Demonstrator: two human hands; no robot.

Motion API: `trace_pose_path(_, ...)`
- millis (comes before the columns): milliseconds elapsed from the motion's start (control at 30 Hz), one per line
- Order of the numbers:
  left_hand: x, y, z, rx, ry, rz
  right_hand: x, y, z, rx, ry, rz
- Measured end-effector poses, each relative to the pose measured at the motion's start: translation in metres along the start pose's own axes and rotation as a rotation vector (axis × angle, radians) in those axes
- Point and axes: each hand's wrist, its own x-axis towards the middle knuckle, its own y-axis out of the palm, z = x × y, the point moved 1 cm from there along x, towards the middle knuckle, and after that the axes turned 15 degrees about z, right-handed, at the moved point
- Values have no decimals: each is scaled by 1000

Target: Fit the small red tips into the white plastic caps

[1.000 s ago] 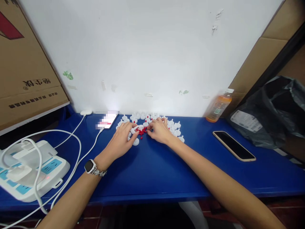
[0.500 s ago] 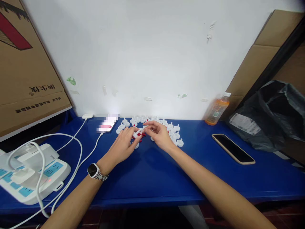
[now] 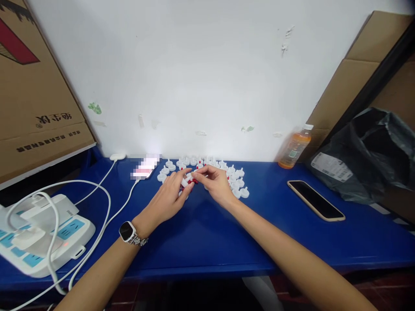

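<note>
From the head view, the only one here, I'm watching the two hands meeting just above the far middle of the blue table (image 3: pixel 207 242). As I judge it, the left hand (image 3: pixel 168 191) should be doing the steadying, pinching the white piece (image 3: pixel 186 182) by its broad body and leaving the narrow end free, while the right hand (image 3: pixel 216 183) should be working in line with that end, pushing straight rather than sideways. A light touch looks wise: parts this small could be slipping out of a hard squeeze, or the knuckles could be knocking the neighbours over.

The left thumb and fingers are grasping the white piece; it is lying between them, tilted, with its slimmer end pointing right and towards the far side. The right thumb and forefinger are bunching at that slimmer end; whether they are clamping on something or merely resting there, I can't tell, as the fingers are hiding it. Small red bits (image 3: pixel 195 181) are showing just beneath the fingertips. More white pieces (image 3: pixel 244 192) are standing around the hands on the left, far and right sides, a few of the far ones wearing red tips (image 3: pixel 200 162). A dark-screened phone (image 3: pixel 316 201) is lying well apart, over on the right.
</note>
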Motion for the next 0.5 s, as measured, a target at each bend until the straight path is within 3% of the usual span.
trace_pose_path(200,-2,-3,-1,-28,68,4,-2,3,4,28,30,135)
trace_pose_path(500,-3,-4,-6,-10,93,35,-2,1,10,38,42,76)
